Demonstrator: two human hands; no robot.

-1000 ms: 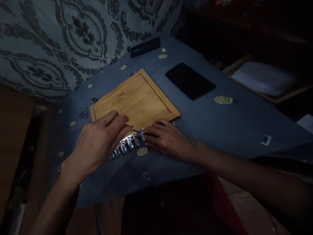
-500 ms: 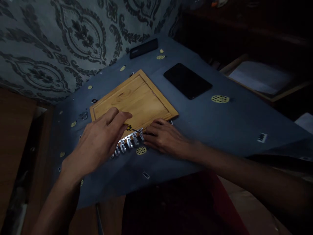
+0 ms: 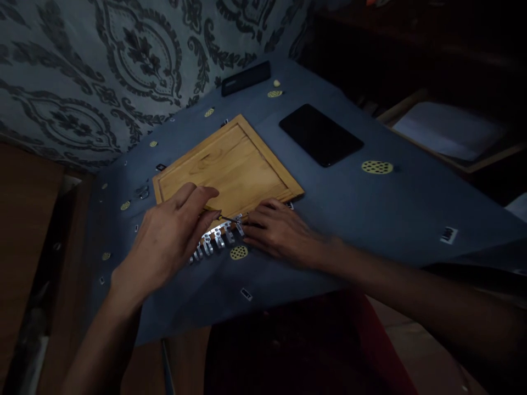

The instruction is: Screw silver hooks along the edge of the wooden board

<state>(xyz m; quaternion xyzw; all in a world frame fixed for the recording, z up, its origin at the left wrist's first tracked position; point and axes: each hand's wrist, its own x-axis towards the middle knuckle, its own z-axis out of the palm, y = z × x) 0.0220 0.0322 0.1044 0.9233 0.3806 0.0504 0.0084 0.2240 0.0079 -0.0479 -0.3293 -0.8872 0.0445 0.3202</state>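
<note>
From the head view, I grasp a thin screwdriver (image 3: pixel 228 219) in my left hand (image 3: pixel 167 230), its tip at the end hook of the row of metal hooks (image 3: pixel 218 237). My right hand (image 3: pixel 284 233) lies with bent fingers against that hook and the near edge of the wooden board (image 3: pixel 234 167); I cannot tell whether it pinches anything. The board lies flat on the cloth-covered surface (image 3: pixel 321 219), with the hooks along its near edge, partly behind my left hand.

I judge the work to be partway: the row is in place at the edge, and the end hook is getting attention. Which hooks are fast and which are left I cannot tell, as any screws are too small to make out. Small metal pieces (image 3: pixel 142 192) lie loose beyond my left hand.

As for containers, a wood-rimmed tray or drawer (image 3: pixel 496 156) at the far right holds a pale, sheet-like thing (image 3: pixel 447 129).
</note>
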